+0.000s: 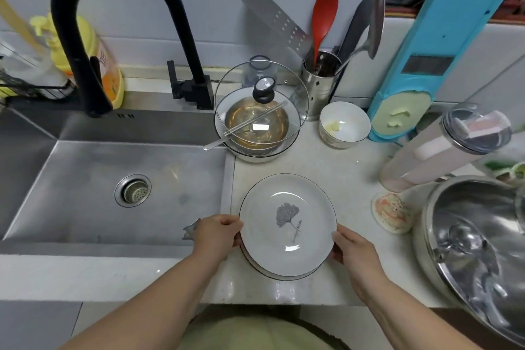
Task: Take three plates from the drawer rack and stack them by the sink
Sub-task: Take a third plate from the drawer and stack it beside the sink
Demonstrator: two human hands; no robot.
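A white plate (287, 224) with a dark rim and a grey leaf print lies on top of a stack on the pale counter (355, 179), just right of the steel sink (113, 187). Rims of plates beneath it show at the stack's lower edge. My left hand (216, 233) grips the stack's left rim. My right hand (355, 250) grips its right rim. The drawer rack is out of view.
A black faucet (93, 37) arches over the sink. Behind the stack stands a bowl under a glass lid (261, 111), a small white bowl (345, 125) and a utensil holder (321, 79). A large steel pot (477, 250) and a tumbler (443, 150) crowd the right.
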